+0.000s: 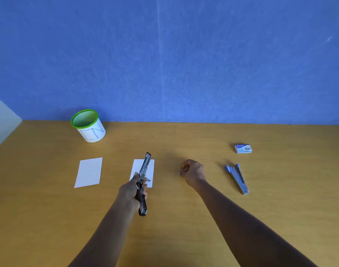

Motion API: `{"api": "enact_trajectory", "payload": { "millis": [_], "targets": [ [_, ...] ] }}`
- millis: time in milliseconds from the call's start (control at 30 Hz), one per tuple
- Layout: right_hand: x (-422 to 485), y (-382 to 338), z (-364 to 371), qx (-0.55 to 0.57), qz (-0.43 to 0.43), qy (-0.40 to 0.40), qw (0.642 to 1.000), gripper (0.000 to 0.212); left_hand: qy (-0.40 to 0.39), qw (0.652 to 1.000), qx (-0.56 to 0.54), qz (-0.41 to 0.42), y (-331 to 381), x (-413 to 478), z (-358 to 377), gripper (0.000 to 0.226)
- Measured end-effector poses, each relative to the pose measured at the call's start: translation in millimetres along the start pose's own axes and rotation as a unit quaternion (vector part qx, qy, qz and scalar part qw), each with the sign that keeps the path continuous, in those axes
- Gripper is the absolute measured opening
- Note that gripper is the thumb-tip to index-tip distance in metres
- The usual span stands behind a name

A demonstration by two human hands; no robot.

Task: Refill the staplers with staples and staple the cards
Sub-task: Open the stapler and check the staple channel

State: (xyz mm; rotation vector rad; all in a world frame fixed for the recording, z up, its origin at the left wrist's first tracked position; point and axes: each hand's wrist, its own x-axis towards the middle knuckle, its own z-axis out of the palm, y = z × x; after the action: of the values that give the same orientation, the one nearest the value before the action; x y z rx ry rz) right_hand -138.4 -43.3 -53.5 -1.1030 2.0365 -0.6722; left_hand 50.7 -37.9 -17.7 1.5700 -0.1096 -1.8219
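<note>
My left hand (133, 191) grips a black and silver stapler (143, 182), opened out long, above a white card (151, 166) at the table's middle. A second white card (89, 172) lies flat to the left. My right hand (192, 171) hovers to the right of the stapler with its fingers curled; whether it pinches a small thing I cannot tell. A blue stapler (238, 178) lies opened on the table further right. A small blue and white staple box (243, 148) sits behind it.
A white cup with a green mesh rim (88, 125) stands at the back left, near the blue wall. The wooden table (184, 218) meets the wall along its far edge, and its left edge runs by a pale wall.
</note>
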Motion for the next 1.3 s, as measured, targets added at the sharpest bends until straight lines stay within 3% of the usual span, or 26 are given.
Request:
{"api": "enact_trajectory", "payload": {
  "millis": [367, 733, 833, 933, 1033, 1100, 1200, 1300],
  "targets": [
    [3.3, -3.1, 11.7, -0.007, -0.019, 0.032, 0.999, 0.008, -0.002, 1.0, 0.008, 0.004, -2.2, 4.2, 0.5, 0.029],
    [-2.8, -4.6, 7.1, -0.065, -0.025, -0.002, 0.998, 0.016, -0.02, 1.0, -0.01, 0.003, -7.4, 6.4, 2.9, 0.026],
    [-7.9, -3.0, 0.2, 0.006, 0.002, -0.008, 1.0, 0.012, -0.031, 0.999, -0.023, 0.009, -11.2, 5.2, 7.6, 0.024],
    [-18.9, -0.3, -6.4, 0.144, 0.043, -0.018, 0.988, 0.007, -0.048, 0.999, -0.011, 0.008, -14.9, 3.0, 12.9, 0.024],
    [-31.4, 4.4, -7.5, 0.281, 0.095, -0.032, 0.954, 0.021, -0.054, 0.998, 0.009, 0.009, -16.6, 1.4, 15.8, 0.028],
    [-37.2, 5.5, -7.3, 0.354, 0.129, -0.031, 0.926, 0.019, -0.064, 0.998, 0.017, 0.014, -17.3, -0.7, 17.9, 0.032],
    [-44.2, -0.4, -9.0, 0.42, 0.161, -0.058, 0.892, 0.01, -0.084, 0.996, 0.004, 0.016, -19.1, -3.7, 20.3, 0.033],
    [-51.5, -14.1, -13.4, 0.476, 0.166, -0.106, 0.857, 0.022, -0.093, 0.995, 0.001, 0.023, -21.5, -6.3, 21.9, 0.033]
  ]
}}
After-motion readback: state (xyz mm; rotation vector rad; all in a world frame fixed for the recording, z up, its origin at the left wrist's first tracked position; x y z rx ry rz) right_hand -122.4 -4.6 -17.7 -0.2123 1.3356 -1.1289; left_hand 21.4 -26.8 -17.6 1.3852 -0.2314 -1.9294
